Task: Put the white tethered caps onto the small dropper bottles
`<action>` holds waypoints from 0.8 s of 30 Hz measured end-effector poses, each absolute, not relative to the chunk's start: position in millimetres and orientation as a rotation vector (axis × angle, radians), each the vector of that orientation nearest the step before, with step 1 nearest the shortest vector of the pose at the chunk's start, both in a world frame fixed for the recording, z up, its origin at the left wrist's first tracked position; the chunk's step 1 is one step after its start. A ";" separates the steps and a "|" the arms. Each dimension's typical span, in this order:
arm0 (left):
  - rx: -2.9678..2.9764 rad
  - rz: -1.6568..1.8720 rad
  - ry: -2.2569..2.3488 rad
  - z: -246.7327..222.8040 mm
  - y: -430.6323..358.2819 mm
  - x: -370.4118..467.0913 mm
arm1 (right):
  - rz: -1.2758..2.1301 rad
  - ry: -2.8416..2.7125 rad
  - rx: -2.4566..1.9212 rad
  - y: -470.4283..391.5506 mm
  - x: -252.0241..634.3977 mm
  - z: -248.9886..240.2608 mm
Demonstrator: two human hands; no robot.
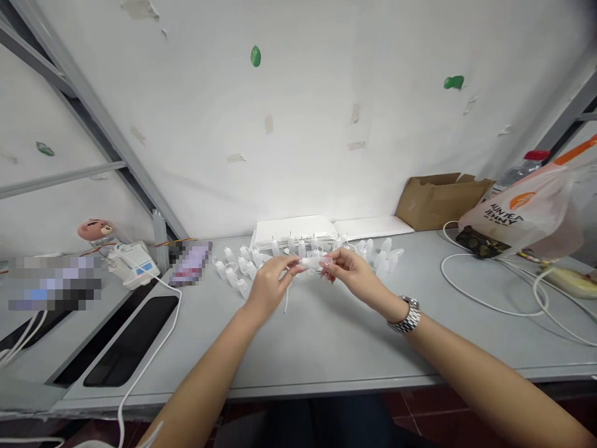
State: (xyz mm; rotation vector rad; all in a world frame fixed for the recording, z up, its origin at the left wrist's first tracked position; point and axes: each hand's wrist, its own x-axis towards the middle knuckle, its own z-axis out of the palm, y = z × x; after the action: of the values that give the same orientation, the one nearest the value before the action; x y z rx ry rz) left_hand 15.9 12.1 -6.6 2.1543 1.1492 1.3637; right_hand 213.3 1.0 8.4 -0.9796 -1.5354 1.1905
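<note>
A small translucent white squeeze bottle (311,262) lies sideways between my two hands, above the grey desk. My left hand (269,283) pinches its left end with thumb and fingers. On the other end, the thumb and fingers of my right hand (353,272) are closed. Part of the bottle is covered by my fingertips. Several similar bottles stand behind and to both sides, among them one bottle (232,277) on the left and another bottle (382,266) on the right. Some have thin needle-like tips. Below my left fingers a thin white strip (286,298) hangs or lies; I cannot tell which.
White sheets (298,225) lie against the wall. An open cardboard box (438,202), a plastic bag (527,208) and looped white cables (485,309) occupy the right side. To the left are a black phone (132,341), a second phone (192,262) and a white power strip (135,266).
</note>
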 end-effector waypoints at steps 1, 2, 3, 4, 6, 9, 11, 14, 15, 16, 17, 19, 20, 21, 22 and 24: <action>1.944 1.352 1.182 -4.0 12.0 17.2 | 1.127 -1.529 -0.936 0.4 213.6 8.3; 1.734 1.315 1.181 -1.7 12.0 18.6 | 1.088 -1.527 -0.896 -0.3 213.7 8.3; 1.543 1.251 1.147 0.2 11.9 20.1 | 1.081 -1.530 -0.862 -1.3 213.5 8.5; 1.384 1.180 1.087 1.8 11.7 21.5 | 1.108 -1.537 -0.837 -2.4 213.1 8.9; 1.192 1.049 0.938 3.9 10.9 24.1 | 1.207 -1.553 -0.810 -4.3 211.5 9.9; 1.109 1.016 0.826 5.0 9.5 25.5 | 1.329 -1.585 -0.802 -6.1 208.6 10.0; 1.077 1.052 0.856 4.8 9.5 24.4 | 1.366 -1.601 -0.812 -6.6 206.9 8.7; 1.012 1.114 0.900 4.3 10.7 21.5 | 1.402 -1.616 -0.839 -7.4 205.3 6.5; 0.997 1.138 0.901 4.6 11.0 20.8 | 1.409 -1.617 -0.845 -7.8 205.0 6.2; 0.989 1.163 0.899 5.2 11.1 20.2 | 1.415 -1.616 -0.849 -8.1 204.8 6.2; 0.986 1.188 0.897 6.0 11.2 19.8 | 1.419 -1.613 -0.848 -8.3 204.8 6.4; 0.984 1.237 0.898 8.3 11.3 18.8 | 1.425 -1.602 -0.842 -8.1 205.1 7.2; 0.982 1.261 0.901 9.4 11.6 18.1 | 1.431 -1.594 -0.835 -7.8 205.4 7.5; 0.979 1.288 0.904 10.4 11.9 17.2 | 1.438 -1.585 -0.823 -7.2 205.9 7.4; 0.978 1.315 0.908 11.2 12.4 16.2 | 1.446 -1.572 -0.808 -6.3 206.4 7.0; 0.989 1.361 0.912 12.0 13.5 14.4 | 1.461 -1.536 -0.773 -4.3 207.5 4.8</action>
State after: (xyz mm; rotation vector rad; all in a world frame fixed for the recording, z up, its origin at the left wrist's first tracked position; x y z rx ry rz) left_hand 14.4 13.5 12.0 0.9886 0.9121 1.3607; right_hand 207.5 -4.3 4.8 -0.7726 -1.5356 1.4609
